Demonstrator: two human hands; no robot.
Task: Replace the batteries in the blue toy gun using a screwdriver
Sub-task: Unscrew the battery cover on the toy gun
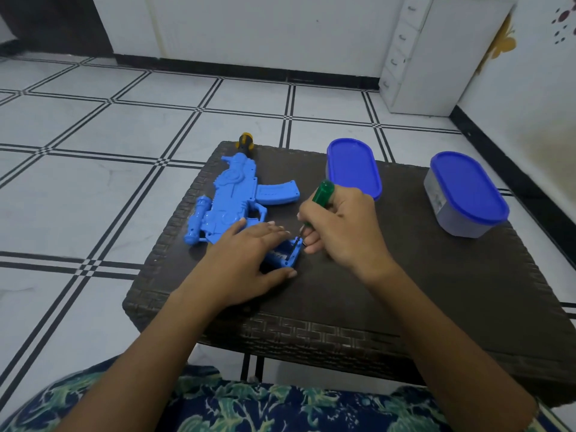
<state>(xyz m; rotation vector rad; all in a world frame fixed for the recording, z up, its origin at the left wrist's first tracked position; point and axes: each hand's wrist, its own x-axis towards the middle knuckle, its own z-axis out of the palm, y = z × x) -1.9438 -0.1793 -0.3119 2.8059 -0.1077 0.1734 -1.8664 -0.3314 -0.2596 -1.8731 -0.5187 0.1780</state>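
The blue plastic toy gun point(230, 198) lies flat on the dark woven worktop point(405, 291). Its long axis runs away from the person and a little to the left, so the barrel end is far from the fingers and the grip end is directly under them. The left hand point(249, 254) rests on this near end with straight fingers point(274, 227) laid across it. It presses the toy down and does not curl around it.

Just to the right of these fingertips is the small blue battery compartment point(286, 254), which appears open on top. The right hand point(343, 226) holds the green-handled screwdriver point(322, 191), with its fingers point(311, 241) curled round the lower handle. The thin shaft slants down and to the left from them, and the tip stands in the compartment, between both hands. What the tip touches is too small to see.

I judge that the coming move turns on this line. The shaft must be in line with the screw or battery below the right fingers, while the left fingers hold the gun against sliding.
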